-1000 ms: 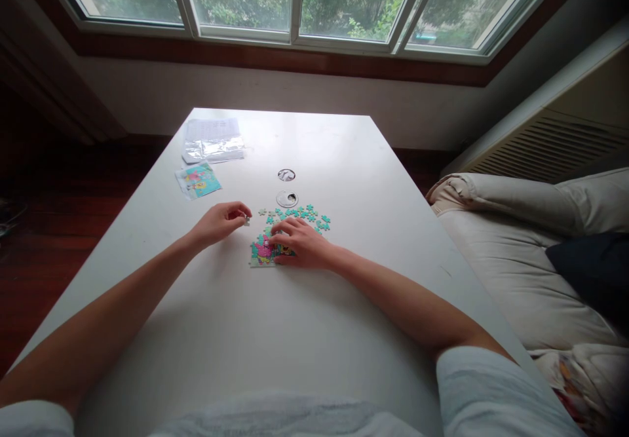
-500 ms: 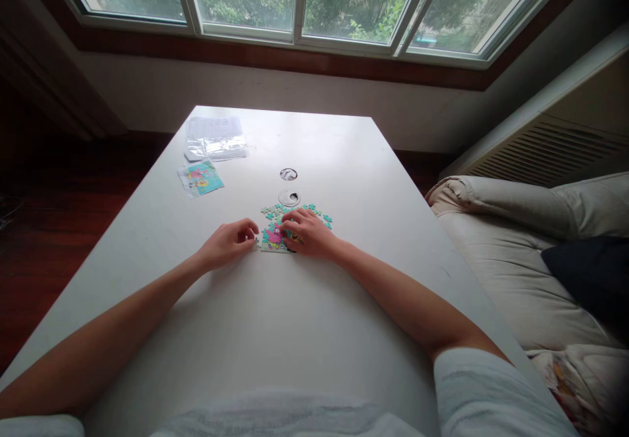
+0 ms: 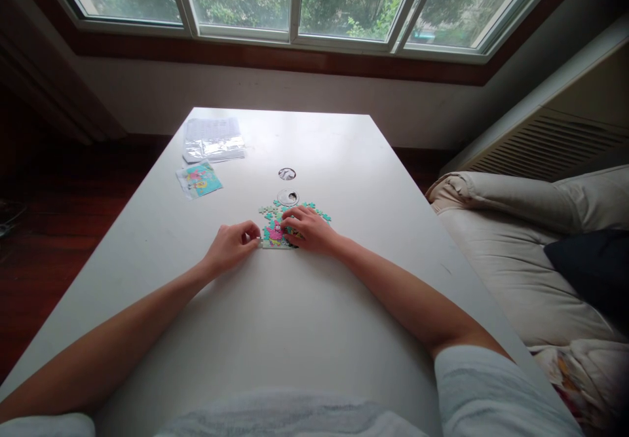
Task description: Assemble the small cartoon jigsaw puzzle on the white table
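Note:
A partly joined jigsaw puzzle (image 3: 276,232) lies on the white table, with a pink cartoon figure showing on it. My left hand (image 3: 232,247) is at its left edge, thumb and forefinger pinched on a small pale puzzle piece (image 3: 260,243) that touches or nearly touches the side. Over the right part of the puzzle rests my right hand (image 3: 314,230), its fingers apart and bent, fingertips down on the picture. That hand hides much of the right half. Loose green puzzle pieces (image 3: 268,211) are scattered along the far side of the puzzle.
Beyond the pieces lie two round items, a ring-like disc (image 3: 287,197) and a smaller shiny disc (image 3: 287,173). A picture card (image 3: 200,180) and a clear plastic packet (image 3: 214,139) lie at the far left of the white table (image 3: 295,319). A beige sofa (image 3: 491,253) stands at right.
My left hand has moved slightly right, bringing the small piece up to the puzzle's left edge. My right hand stays over the puzzle, and the view has shifted a little.

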`<state>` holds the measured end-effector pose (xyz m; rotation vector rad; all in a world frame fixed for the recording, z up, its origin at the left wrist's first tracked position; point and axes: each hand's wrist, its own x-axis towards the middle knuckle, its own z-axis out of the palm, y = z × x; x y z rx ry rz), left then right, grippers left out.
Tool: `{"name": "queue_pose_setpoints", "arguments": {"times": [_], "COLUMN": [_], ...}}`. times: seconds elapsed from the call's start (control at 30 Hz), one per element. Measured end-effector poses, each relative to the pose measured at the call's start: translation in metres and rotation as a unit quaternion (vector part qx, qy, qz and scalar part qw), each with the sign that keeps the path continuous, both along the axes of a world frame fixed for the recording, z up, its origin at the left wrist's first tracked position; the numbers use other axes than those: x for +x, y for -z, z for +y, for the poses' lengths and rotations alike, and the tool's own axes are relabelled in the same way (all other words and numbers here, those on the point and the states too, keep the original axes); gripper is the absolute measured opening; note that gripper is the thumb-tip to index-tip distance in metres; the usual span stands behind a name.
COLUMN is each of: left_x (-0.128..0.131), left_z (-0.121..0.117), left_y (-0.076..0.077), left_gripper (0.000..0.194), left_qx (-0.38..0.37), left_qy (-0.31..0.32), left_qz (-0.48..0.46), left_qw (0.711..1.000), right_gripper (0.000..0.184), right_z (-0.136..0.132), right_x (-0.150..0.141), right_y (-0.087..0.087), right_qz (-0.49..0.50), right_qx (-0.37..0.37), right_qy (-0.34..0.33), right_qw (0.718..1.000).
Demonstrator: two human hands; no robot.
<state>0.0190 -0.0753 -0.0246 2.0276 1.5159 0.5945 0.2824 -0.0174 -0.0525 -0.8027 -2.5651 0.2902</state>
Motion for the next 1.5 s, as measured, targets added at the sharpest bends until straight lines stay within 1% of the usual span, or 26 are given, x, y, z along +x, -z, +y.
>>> {"name": "queue_pose_setpoints", "arguments": {"times": [0.23, 0.53, 0.7, 0.87, 0.97, 1.07, 1.17, 1.27, 1.37, 1.5], "left_x": [0.006, 0.009, 0.009, 0.007, 0.007, 0.006, 0.005, 0.004, 0.004, 0.003], "left_z": [-0.006, -0.008, -0.009, -0.009, -0.008, -0.007, -0.007, -0.008, -0.010, -0.011], "left_y": [0.004, 0.006, 0.007, 0.008, 0.010, 0.012, 0.012, 0.011, 0.010, 0.009], "left_gripper": [0.010, 0.010, 0.010, 0.010, 0.011, 0.013, 0.014, 0.017, 0.024, 0.037], "left_qx": [0.073, 0.112, 0.133, 0.132, 0.131, 0.135, 0.151, 0.175, 0.185, 0.173], "left_qy": [0.013, 0.006, 0.013, 0.028, 0.034, 0.043, 0.067, 0.111, 0.171, 0.256], "left_qz": [0.044, 0.110, 0.127, 0.120, 0.118, 0.115, 0.109, 0.097, 0.090, 0.086], "left_qw": [0.996, 0.988, 0.983, 0.984, 0.984, 0.983, 0.980, 0.973, 0.964, 0.947], "right_gripper": [0.018, 0.014, 0.013, 0.018, 0.022, 0.022, 0.020, 0.019, 0.019, 0.016], "right_z": [0.001, 0.005, 0.010, 0.017, 0.019, 0.020, 0.021, 0.022, 0.024, 0.027], "right_x": [0.001, 0.003, 0.004, 0.006, 0.008, 0.009, 0.008, 0.006, 0.001, -0.009], "right_y": [0.002, -0.001, 0.001, 0.004, 0.003, 0.001, -0.002, -0.005, -0.011, -0.017], "right_qz": [0.007, 0.035, 0.053, 0.100, 0.135, 0.158, 0.167, 0.173, 0.169, 0.140], "right_qx": [-0.007, -0.028, -0.044, -0.083, -0.119, -0.155, -0.179, -0.184, -0.166, -0.123], "right_qy": [-0.002, -0.007, -0.017, -0.039, -0.039, -0.028, 0.006, 0.035, 0.049, 0.059], "right_qw": [1.000, 0.999, 0.997, 0.991, 0.983, 0.975, 0.970, 0.967, 0.970, 0.981]}}
